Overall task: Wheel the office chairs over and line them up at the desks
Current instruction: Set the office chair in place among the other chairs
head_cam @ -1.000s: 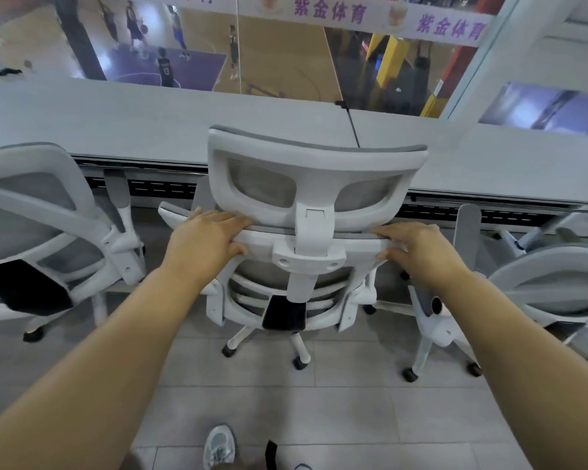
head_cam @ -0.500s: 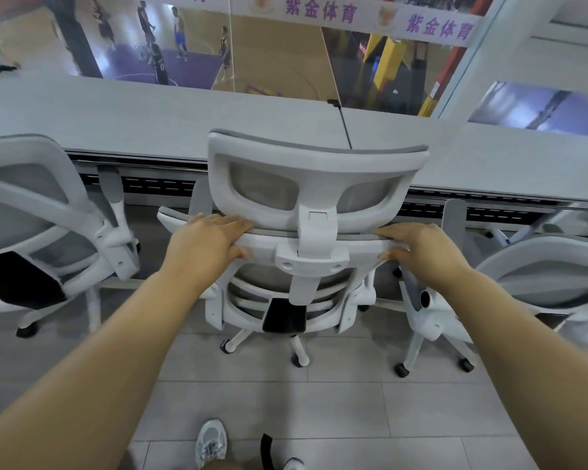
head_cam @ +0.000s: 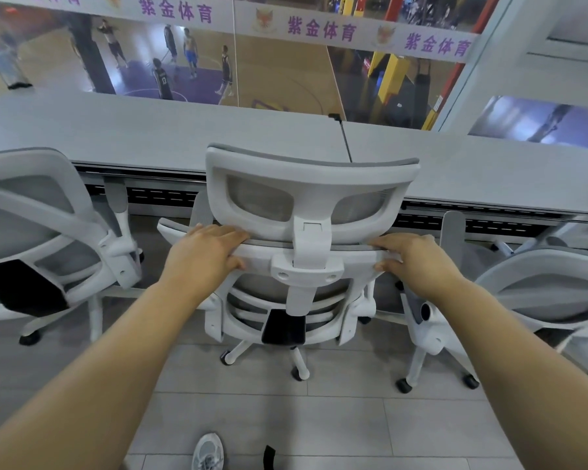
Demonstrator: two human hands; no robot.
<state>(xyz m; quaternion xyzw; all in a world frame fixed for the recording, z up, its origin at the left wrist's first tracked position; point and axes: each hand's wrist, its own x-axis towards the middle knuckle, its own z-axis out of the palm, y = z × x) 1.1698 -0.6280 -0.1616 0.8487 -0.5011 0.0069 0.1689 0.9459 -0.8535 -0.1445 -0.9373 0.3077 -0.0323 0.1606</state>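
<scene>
A white office chair [head_cam: 311, 184] with grey mesh stands straight in front of me, its back facing me and its seat tucked toward the long grey desk [head_cam: 170, 137]. My left hand [head_cam: 202, 256] grips the left end of the backrest's top bar, fingers over the top and thumb behind. My right hand [head_cam: 413, 257] grips the right end of the same bar the same way. The chair's castors [head_cam: 297, 373] rest on the tiled floor.
A second white chair [head_cam: 31, 212] stands at the desk on the left, a third [head_cam: 537, 293] on the right, both close beside the middle one. Behind the desk a glass wall overlooks a sports court with several people. My shoe [head_cam: 207, 451] shows at the bottom.
The middle chair has rolled a little closer to the desk with both hands still holding its backrest. The view has tilted up slightly.
</scene>
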